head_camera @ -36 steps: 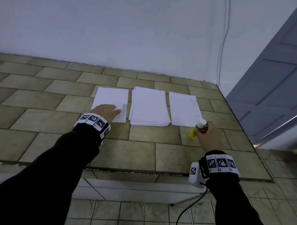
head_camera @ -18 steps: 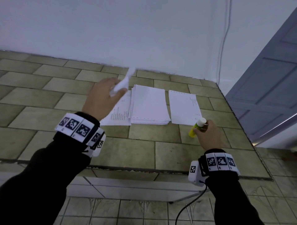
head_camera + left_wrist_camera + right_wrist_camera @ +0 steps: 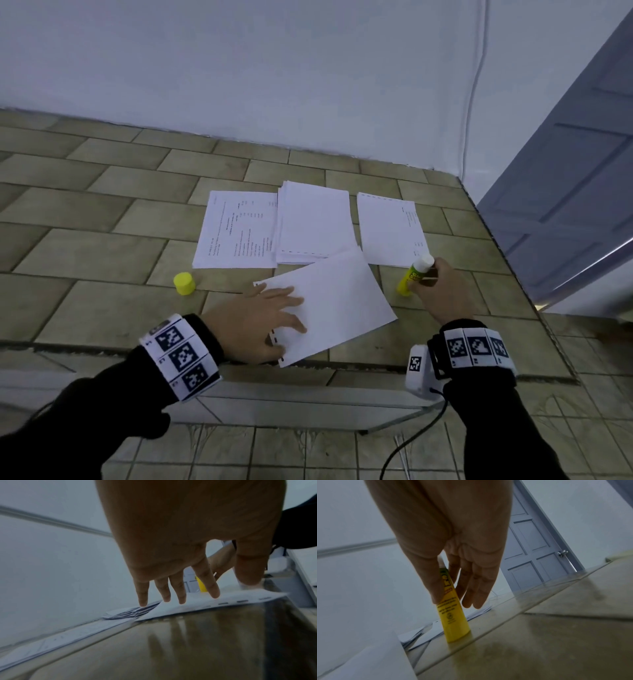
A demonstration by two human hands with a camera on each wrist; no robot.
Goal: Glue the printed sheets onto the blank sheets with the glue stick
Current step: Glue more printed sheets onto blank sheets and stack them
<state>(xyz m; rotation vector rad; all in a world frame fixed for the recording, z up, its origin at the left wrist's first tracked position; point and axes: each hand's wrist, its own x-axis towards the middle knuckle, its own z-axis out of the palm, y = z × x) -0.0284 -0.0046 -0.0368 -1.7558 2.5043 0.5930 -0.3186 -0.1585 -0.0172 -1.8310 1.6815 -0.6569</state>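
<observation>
My left hand presses flat, fingers straight, on a white sheet that lies slanted near the table's front edge, blank side up. Behind it are a printed sheet, a middle stack of blank sheets and a right pile with print along its edge. My right hand holds the yellow glue stick tilted, base on the table, white tip bare. Its yellow cap stands left of the slanted sheet. The left wrist view shows my fingers on the sheet; in the right wrist view thumb and fingers pinch the glue stick.
The tiled table has a glass top that ends at a front edge just under the slanted sheet's corner. A white wall runs behind the piles. A grey door stands to the right.
My left hand lifted the top sheet off the left pile, baring a printed sheet, and laid it slanted in front of the piles. The yellow cap has come into view. The right hand stayed put.
</observation>
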